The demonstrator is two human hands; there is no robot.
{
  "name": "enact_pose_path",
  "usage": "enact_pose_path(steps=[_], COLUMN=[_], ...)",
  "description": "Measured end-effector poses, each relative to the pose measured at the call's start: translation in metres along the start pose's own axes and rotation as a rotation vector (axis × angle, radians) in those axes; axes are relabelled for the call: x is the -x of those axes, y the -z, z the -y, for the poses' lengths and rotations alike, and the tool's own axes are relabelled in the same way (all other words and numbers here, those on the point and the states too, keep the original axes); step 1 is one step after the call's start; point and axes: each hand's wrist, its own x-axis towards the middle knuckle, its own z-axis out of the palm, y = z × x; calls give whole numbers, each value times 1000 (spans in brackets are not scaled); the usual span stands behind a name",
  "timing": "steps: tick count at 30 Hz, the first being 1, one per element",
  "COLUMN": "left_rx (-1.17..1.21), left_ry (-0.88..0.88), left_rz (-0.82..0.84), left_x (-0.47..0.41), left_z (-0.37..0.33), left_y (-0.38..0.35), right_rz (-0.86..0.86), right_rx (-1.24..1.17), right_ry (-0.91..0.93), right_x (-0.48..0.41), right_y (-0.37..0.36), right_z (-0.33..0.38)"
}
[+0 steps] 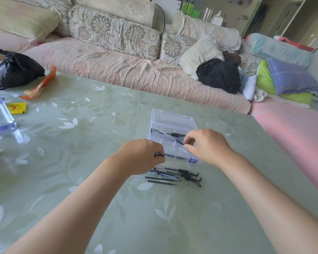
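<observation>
Left hand point(141, 156) knuckles up, fingers point(159, 151) pinched, right hand point(207, 145) pinching likewise, bare forearms point(85, 195) extended forward

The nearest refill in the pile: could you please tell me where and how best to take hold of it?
Probably pinch the refill at mid-shaft, from above on the near side: it is thin and lies flat on the table, at the open near edge of the pile.

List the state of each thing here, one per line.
Clear box, lid open.
Left hand, grips the blue-capped pen.
Right hand, pinches a thin black refill.
Blue-capped pen, cap on.
Loose pens, piled on the table.
Black bag, tied shut.
</observation>
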Motion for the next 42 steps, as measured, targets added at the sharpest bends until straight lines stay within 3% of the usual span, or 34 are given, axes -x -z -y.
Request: enact_pose_path(steps=[7, 20, 37, 42], left_rx=[76, 146, 404, 376], left_ry=[33, 165, 89, 71], left_rz=[7, 4, 53, 59], left_x=[2, 4, 1, 3], left_z=[-3, 6, 0, 0], left_y=[-4, -6, -10, -10], right_rz=[32, -58, -61, -58], right_rx=[-202, -295, -315, -303], right_ry=[-68, -87, -76, -66], right_x=[48, 61, 62, 63], right_y=[-11, -16, -17, -16], right_z=[-13, -20, -26, -25])
